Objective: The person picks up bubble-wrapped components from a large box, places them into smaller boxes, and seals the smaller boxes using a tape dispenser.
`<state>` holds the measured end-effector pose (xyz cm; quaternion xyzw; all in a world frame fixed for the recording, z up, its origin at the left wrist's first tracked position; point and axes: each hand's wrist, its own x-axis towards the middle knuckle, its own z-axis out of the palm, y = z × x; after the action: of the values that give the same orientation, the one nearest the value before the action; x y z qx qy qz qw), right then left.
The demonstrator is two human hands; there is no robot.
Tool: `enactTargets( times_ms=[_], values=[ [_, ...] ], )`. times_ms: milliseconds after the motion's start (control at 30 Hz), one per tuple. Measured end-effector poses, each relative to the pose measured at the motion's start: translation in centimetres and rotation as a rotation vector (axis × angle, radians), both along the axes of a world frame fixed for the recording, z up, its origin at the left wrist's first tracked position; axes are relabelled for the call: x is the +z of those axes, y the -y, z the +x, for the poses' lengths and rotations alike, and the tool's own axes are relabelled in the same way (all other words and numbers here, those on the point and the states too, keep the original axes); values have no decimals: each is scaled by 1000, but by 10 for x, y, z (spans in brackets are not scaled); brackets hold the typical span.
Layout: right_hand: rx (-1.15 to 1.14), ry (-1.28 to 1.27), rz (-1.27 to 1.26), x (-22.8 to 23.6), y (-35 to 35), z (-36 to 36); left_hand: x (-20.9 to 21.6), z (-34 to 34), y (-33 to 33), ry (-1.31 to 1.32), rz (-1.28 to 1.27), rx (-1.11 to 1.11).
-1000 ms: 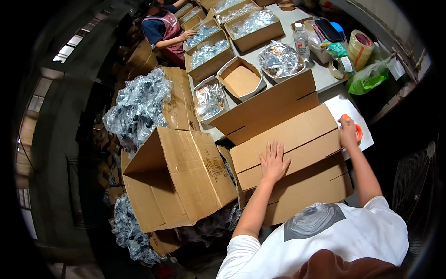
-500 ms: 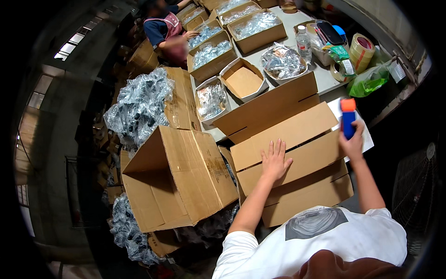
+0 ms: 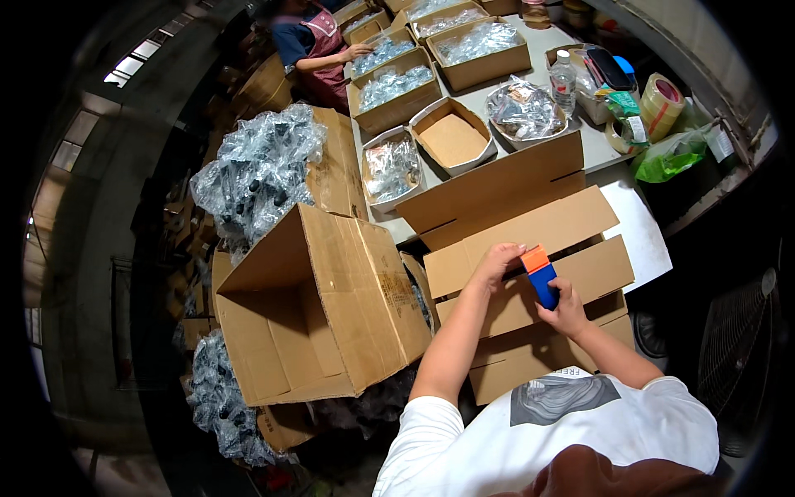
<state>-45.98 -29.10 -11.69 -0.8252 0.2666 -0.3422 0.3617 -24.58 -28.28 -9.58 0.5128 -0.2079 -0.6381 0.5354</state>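
Observation:
My right hand grips the blue lower part of a blocky blue-and-orange hand tool; its exact kind I cannot make out. My left hand reaches the orange end of the tool, its fingertips closed at the corner there. Both hands are above a large cardboard box with its flaps folded over and a dark gap between them. One long flap of this box stands up on the far side. Beneath my wrists, the near flap slopes toward me.
An open carton lies tilted at left, beside bubble-wrapped goods. On the white table stand trays of bagged parts, a water bottle and tape rolls. A co-worker reaches into a far box. A fan stands at right.
My right hand has brought the tool leftward from the box's right edge to over its middle. My left hand has lifted off the flap and met the orange end. The whole view has shifted slightly.

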Motion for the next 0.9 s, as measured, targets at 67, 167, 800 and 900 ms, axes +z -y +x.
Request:
enactTargets(
  times_ms=[67, 167, 800, 900],
  values=[
    [-9, -2, 15, 11, -6, 1, -16, 9, 2, 117, -6, -57],
    [-95, -58, 74, 28, -14, -4, -25, 5, 13, 735, -111, -12],
    [-207, -159, 175, 55, -40, -20, -2, 27, 85, 1554, 52, -234],
    [-208, -210, 169, 69, -43, -11, -4, 31, 57, 1480, 127, -288]
  ],
)
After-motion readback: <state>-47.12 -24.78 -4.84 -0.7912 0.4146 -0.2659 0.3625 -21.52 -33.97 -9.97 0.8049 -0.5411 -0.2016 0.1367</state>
